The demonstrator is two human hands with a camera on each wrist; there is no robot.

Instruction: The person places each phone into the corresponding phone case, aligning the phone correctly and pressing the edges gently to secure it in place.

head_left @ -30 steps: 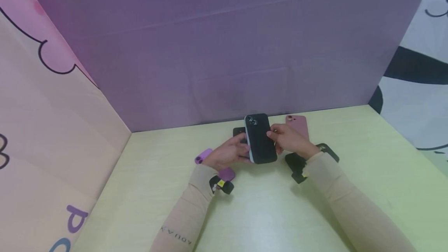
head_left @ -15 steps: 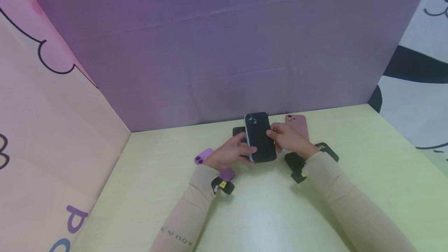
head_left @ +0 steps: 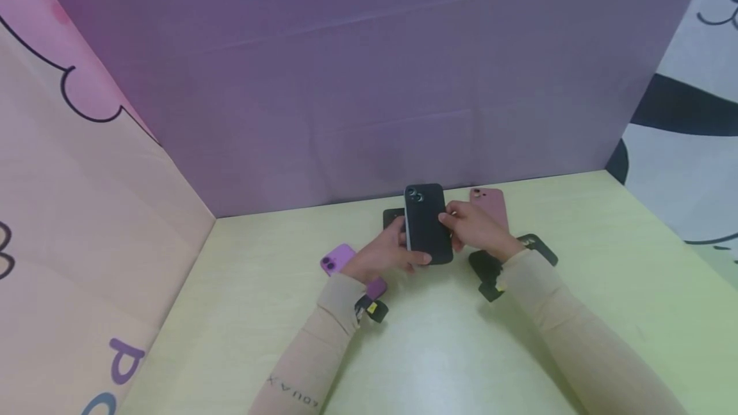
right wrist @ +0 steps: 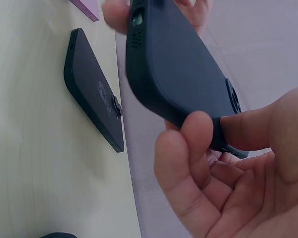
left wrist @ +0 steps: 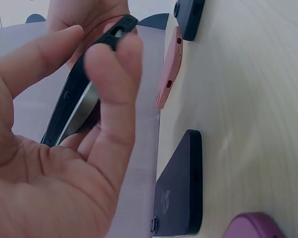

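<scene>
I hold the black phone up over the worktop, its black case on it. My left hand curls round its 9 o'clock edge, my right hand pinches the 3 o'clock edge. My left wrist view alone shows the silver rim inside the case.

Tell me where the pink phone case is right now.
In the head view the pink phone case lies flat on the table near the back wall, just behind the right hand, right of the held black-cased phone.
</scene>
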